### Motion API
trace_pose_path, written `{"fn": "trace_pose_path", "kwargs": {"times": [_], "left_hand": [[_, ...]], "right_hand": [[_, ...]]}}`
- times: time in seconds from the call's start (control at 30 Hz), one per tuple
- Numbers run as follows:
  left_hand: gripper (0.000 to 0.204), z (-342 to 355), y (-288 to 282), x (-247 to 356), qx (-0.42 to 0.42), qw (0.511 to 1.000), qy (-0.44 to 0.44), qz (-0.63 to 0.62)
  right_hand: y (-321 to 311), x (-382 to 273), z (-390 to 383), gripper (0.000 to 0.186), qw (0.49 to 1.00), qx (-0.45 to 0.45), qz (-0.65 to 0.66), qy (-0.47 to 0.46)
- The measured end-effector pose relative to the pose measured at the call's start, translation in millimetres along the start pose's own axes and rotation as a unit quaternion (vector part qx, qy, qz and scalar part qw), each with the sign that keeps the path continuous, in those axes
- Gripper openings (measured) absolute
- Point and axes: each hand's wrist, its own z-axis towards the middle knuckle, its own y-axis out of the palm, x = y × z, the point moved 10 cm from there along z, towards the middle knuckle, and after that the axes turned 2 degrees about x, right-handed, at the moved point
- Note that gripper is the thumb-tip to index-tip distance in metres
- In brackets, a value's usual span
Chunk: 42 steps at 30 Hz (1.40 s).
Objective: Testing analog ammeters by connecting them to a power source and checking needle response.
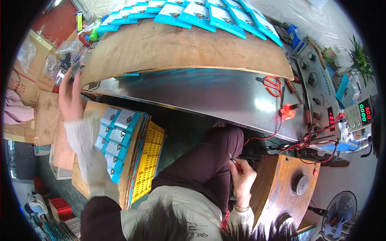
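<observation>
My left hand (71, 98) is raised at the left end of a wooden board (185, 47), fingers stretched upward and apart, with nothing visible in it. Below its wrist, several blue-edged white panels (116, 134) with small round metal parts lie on a stack of boards. My right hand (243, 178) is closed around a slim red pen-like tool (239, 166) with a thin tip, held over my lap. Its exact kind is unclear. More blue-edged panels (201, 14) lie in overlapping rows along the far side of the wooden board.
Red-handled scissors (273, 86) and a small red bottle (288, 111) stand on the metal bench (209, 96). A power supply (359, 114) with tangled leads is at the right. A yellow crate (148, 154) supports the stack; a fan (337, 215) stands lower right.
</observation>
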Motion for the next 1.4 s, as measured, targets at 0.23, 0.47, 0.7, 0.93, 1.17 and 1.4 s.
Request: {"fn": "trace_pose_path", "kwargs": {"times": [0.23,0.47,0.7,0.93,1.17,1.4], "left_hand": [[0.060,83.5,229.6,-38.2,-0.276,0.918,-0.243,0.149],[0.037,67.8,246.8,-34.1,-0.336,0.907,-0.241,0.081],[0.033,-82.5,112.4,44.6,-0.074,0.959,-0.220,-0.161],[0.050,-227.3,231.1,53.6,-0.295,0.749,-0.474,-0.356],[0.061,-264.9,251.8,71.2,-0.288,0.748,-0.477,-0.361],[0.058,-285.6,263.5,60.4,-0.333,0.706,-0.503,-0.372]], "right_hand": [[-15.4,-32.6,-14.3,0.021,0.997,0.026,0.014,-0.074],[-19.4,6.3,-29.2,0.023,0.999,0.048,-0.008,-0.017],[-28.6,28.6,-21.3,0.017,0.994,0.059,-0.070,0.060],[4.9,-60.4,3.9,0.019,0.989,0.049,0.108,-0.094],[39.9,-96.2,13.4,0.020,0.989,-0.007,0.052,-0.141],[39.6,-65.9,3.9,0.038,0.991,-0.008,0.129,-0.031]]}}
